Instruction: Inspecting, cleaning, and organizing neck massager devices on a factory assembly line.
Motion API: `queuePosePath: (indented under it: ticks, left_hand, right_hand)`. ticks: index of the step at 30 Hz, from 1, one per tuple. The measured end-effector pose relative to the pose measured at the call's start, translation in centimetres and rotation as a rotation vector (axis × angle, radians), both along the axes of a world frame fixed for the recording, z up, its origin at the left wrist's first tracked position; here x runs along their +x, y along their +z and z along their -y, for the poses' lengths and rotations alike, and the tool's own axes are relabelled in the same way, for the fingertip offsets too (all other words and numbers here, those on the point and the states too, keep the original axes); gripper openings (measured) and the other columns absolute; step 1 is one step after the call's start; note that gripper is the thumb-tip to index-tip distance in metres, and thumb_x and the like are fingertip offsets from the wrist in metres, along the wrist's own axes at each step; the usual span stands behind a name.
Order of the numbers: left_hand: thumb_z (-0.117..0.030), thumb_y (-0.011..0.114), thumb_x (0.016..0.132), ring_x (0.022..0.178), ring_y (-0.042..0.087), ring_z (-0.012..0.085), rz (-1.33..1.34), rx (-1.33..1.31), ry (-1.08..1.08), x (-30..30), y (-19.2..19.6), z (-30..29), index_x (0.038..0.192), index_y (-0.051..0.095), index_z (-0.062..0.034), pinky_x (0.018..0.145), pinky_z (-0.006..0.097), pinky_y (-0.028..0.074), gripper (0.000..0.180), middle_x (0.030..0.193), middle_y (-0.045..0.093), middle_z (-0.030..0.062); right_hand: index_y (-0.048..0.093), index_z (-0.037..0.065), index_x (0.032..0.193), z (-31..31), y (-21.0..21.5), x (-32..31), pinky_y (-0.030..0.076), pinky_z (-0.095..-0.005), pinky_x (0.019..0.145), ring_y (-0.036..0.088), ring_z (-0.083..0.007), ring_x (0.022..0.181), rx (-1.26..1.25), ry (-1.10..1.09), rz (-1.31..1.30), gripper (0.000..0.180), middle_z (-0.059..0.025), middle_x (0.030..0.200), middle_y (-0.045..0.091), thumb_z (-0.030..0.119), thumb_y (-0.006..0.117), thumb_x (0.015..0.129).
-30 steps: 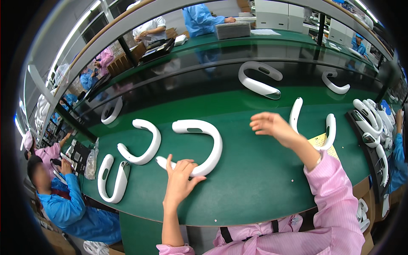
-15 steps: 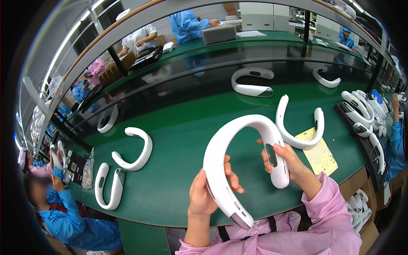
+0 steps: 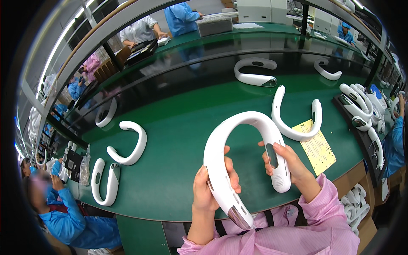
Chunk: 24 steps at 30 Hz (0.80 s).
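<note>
A white U-shaped neck fan (image 3: 219, 155) is held up over the near part of the green table, its curve pointing away from me. My left hand (image 3: 204, 191) is closed around the left arm, near a shiny silver end piece. The right arm, with a dark oval panel and a dotted grille at its tip, sits between the thumb and fingers of my right hand (image 3: 291, 163). Just beyond my right hand, another neck fan (image 3: 301, 137) lies on the table and overlaps a yellow sheet with rows of small marks (image 3: 319, 154).
Two neck fans lie at left, one (image 3: 143, 142) beyond the other (image 3: 97, 182). A further one (image 3: 257, 79) rests near the dark strip. At right, a black tray (image 3: 361, 148) holds several white units, above a carton of white parts (image 3: 357, 208). People in blue work at both sides.
The held neck fan has turned slightly, and both hands keep their grip on it. My view has shifted a little, so the table things appear slightly higher and mostly further left.
</note>
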<state>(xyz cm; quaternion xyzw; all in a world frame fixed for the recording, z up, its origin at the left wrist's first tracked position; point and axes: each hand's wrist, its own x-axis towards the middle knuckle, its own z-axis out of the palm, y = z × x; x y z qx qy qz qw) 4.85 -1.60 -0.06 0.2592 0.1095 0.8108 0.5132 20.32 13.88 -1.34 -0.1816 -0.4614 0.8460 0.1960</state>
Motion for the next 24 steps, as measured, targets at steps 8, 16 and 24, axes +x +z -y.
queuePosePath:
  ticks: [8, 16, 24]
  left_hand:
    - [-0.029, 0.039, 0.093, 0.064, 0.057, 0.0219, -0.017, -0.140, 0.055, 1.3, 1.9, -0.5, 0.132, 0.029, 0.0067, 0.050, 0.036, 0.055, 0.054, 0.092, 0.054, 0.0140]
    - [-0.025, 0.044, 0.084, 0.062, 0.063, 0.0261, -0.439, -0.446, 0.230, 5.7, 6.1, -1.2, 0.114, 0.035, 0.0100, 0.053, 0.036, 0.055, 0.047, 0.090, 0.057, 0.0235]
    - [-0.028, 0.046, 0.084, 0.061, 0.064, 0.0265, -0.486, -0.455, 0.216, 5.8, 6.2, -1.0, 0.115, 0.034, 0.0089, 0.053, 0.036, 0.056, 0.049, 0.090, 0.057, 0.0235]
  right_hand:
    - [0.046, -0.002, 0.116, -0.1, -0.1, -0.2, 0.052, -0.0272, 0.054, 0.060, -0.0145, 0.061, 0.047, -0.051, 0.083, 0.045, -0.0090, 0.081, 0.059, 0.036, 0.048, 0.092]
    - [0.050, 0.002, 0.108, 1.1, -1.3, -1.5, 0.050, -0.0276, 0.069, 0.058, -0.0131, 0.079, 0.000, 0.093, 0.178, 0.038, -0.0061, 0.088, 0.058, 0.037, 0.039, 0.097]
    - [0.051, 0.003, 0.106, 0.7, -2.0, -1.4, 0.050, -0.0277, 0.070, 0.058, -0.0128, 0.081, 0.033, 0.085, 0.193, 0.040, -0.0062, 0.091, 0.058, 0.040, 0.041, 0.096]
